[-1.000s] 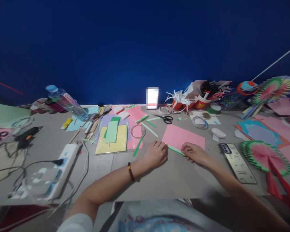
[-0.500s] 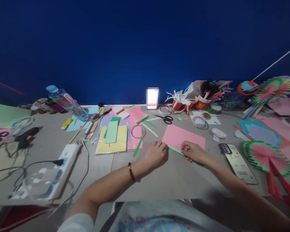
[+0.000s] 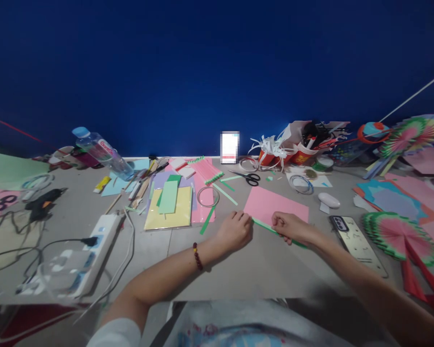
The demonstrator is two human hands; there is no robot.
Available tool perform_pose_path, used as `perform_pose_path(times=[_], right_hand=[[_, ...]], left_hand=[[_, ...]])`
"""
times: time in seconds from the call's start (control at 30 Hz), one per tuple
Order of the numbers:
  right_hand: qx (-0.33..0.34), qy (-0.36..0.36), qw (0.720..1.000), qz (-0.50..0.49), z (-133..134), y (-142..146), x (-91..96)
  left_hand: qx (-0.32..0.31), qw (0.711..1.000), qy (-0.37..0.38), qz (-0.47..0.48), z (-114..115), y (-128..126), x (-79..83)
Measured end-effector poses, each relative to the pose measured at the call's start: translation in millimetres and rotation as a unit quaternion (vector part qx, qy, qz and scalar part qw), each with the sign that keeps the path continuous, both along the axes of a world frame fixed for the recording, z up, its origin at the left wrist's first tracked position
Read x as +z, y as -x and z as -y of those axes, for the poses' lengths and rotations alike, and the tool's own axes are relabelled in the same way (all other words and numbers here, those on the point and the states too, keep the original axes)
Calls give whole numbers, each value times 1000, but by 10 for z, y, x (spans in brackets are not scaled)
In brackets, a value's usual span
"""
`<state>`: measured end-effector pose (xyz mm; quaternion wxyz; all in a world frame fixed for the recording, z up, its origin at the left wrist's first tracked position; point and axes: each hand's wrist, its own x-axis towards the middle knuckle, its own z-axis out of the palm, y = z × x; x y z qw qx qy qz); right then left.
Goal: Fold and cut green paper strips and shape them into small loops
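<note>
My left hand (image 3: 235, 232) is curled, fingertips pinching one end of a narrow green paper strip (image 3: 264, 225). My right hand (image 3: 290, 227) is closed on the same strip a little further right; the strip's far end shows past it. Both hands rest on the grey table (image 3: 238, 270) along the near edge of a pink paper sheet (image 3: 275, 205). A bead bracelet (image 3: 197, 256) is on my left wrist.
Scissors (image 3: 249, 177), tape rings (image 3: 207, 196), yellow and green papers (image 3: 169, 208) lie behind. A phone (image 3: 358, 243) and folded paper fans (image 3: 398, 233) sit right. A power strip (image 3: 83, 250), glue gun (image 3: 41, 203) and water bottle (image 3: 103, 153) sit left. Red cups (image 3: 296, 153) stand by the blue wall.
Hands barely moved; more of the green strip now shows to the right of my right hand. The view shifted slightly.
</note>
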<state>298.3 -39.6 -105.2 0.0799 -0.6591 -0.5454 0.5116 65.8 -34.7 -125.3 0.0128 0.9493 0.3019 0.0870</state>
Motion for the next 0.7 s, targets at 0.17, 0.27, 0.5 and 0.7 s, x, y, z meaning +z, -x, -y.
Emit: perform_pose_path(times=[0.17,0.27,0.5,0.7], right_hand=[[48,-45,994,82,2,-190,-9],[89,-155,974,141,59,-296,3],[128,-439,874,164,476,218,-86],[164,-459,839,244,733,675,-394]], left_hand=[[2,1000,-8,0,4,-5,-13],[3,1000,-21,8,5,-9,-45],[10,999,-29,27,13,-15,-85],[9,1000,-14,13,26,-13,-72]])
